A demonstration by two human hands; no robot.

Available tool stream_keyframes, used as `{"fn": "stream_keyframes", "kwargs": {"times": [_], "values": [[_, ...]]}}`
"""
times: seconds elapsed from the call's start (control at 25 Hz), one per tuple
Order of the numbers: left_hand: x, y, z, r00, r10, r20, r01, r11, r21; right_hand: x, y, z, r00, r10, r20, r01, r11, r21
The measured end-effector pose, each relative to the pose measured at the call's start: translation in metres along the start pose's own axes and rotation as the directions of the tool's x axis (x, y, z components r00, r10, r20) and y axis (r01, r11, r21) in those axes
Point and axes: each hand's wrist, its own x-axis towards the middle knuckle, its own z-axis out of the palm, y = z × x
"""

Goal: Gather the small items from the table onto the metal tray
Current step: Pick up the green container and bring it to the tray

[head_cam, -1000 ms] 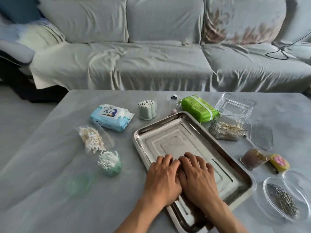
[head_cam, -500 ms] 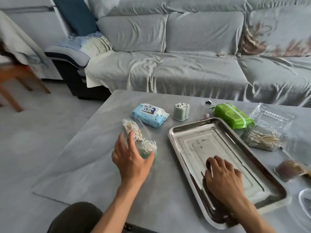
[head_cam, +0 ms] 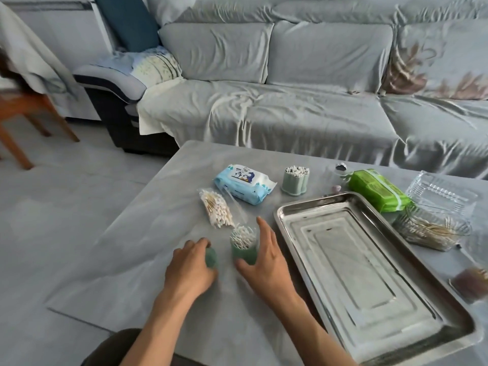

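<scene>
The empty metal tray (head_cam: 356, 260) lies on the grey table, right of my hands. A green cup of cotton swabs (head_cam: 243, 247) stands just left of the tray. My right hand (head_cam: 266, 260) is around it: thumb at its base, fingers straight along its right side. My left hand (head_cam: 188, 270) grips a round green lid (head_cam: 211, 257) on the table, left of the cup. Behind them lie a clear bag of swabs (head_cam: 216, 211), a blue wipes pack (head_cam: 244, 183) and a pale green swab holder (head_cam: 295, 179).
A green wipes pack (head_cam: 377, 192), a clear plastic box (head_cam: 441, 194), a glass bowl of toothpicks (head_cam: 433, 229) and a small brown container (head_cam: 472, 281) sit along the tray's far and right sides. A grey sofa (head_cam: 290, 109) stands behind the table; the table's left edge drops to the floor.
Both hands left the tray and moved left. My left hand came down onto the green lid, and my right hand reached across to the swab cup. The view turned left.
</scene>
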Motion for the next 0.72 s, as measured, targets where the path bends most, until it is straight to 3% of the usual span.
{"fn": "stream_keyframes", "kwargs": {"times": [0.08,0.12,0.16,0.24,0.28,0.32,0.44,0.52,0.56,0.6,0.72], "values": [[0.003,0.008,-0.005,0.987,-0.088,-0.138,0.054,0.971,-0.234,0.009,0.000,0.009,0.994,0.109,0.015,-0.109,0.994,0.025],[0.005,0.011,-0.011,0.972,-0.156,-0.177,0.067,0.903,-0.425,0.012,-0.001,0.010,0.990,0.142,0.015,-0.143,0.989,0.026],[0.006,0.015,-0.018,0.961,-0.216,-0.173,0.056,0.763,-0.644,0.013,-0.002,0.010,0.987,0.162,0.013,-0.162,0.986,0.027],[0.007,0.023,-0.030,0.973,-0.218,-0.076,-0.003,0.318,-0.948,0.014,-0.002,0.007,0.983,0.183,0.025,-0.184,0.981,0.059],[0.004,0.027,-0.035,0.986,-0.150,-0.069,-0.048,0.143,-0.989,0.012,-0.003,0.005,0.980,0.189,0.057,-0.193,0.978,0.082],[0.001,0.030,-0.038,0.991,-0.081,-0.102,-0.098,0.053,-0.994,0.009,-0.004,0.001,0.980,0.185,0.076,-0.192,0.975,0.108],[-0.009,0.040,-0.039,0.969,0.098,-0.228,-0.230,0.009,-0.973,-0.006,-0.015,-0.018,0.989,0.147,-0.033,-0.118,0.890,0.440],[-0.015,0.051,-0.035,0.943,0.215,-0.255,-0.281,0.098,-0.955,-0.008,-0.026,-0.035,0.989,0.143,0.022,-0.116,0.696,0.708],[-0.019,0.057,-0.031,0.931,0.262,-0.252,-0.303,0.177,-0.936,-0.007,-0.030,-0.042,0.985,0.145,0.088,-0.161,0.629,0.761],[-0.025,0.062,-0.027,0.922,0.296,-0.251,-0.328,0.249,-0.911,-0.006,-0.032,-0.046,0.982,0.150,0.117,-0.186,0.631,0.753],[-0.032,0.064,-0.021,0.919,0.294,-0.264,-0.363,0.366,-0.857,-0.001,-0.033,-0.049,0.985,0.169,0.027,-0.155,0.811,0.564]]}}
